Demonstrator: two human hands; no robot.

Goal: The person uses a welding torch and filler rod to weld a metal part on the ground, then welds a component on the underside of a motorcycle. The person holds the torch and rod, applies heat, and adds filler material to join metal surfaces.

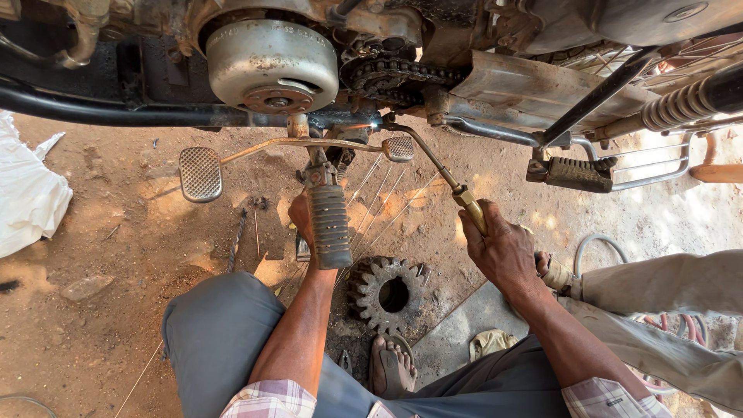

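Observation:
My right hand (503, 251) grips the brass handle of a gas torch (470, 203). Its thin bent nozzle reaches up to a bright flame spot (378, 122) at the motorcycle's frame, just above the gear lever (309, 143). My left hand (300, 218) is curled around the ribbed rubber footrest (330, 224), which hides its fingers. Several thin metal rods (379, 209) slant between the two hands.
A round metal engine rotor (271, 66) and a chain sprocket (391, 77) sit above. A toothed gear (387, 292) lies on the dirt by a sandalled foot (391, 364). Another person's trouser leg (658, 290) is at the right, a white sack (27, 193) at the left.

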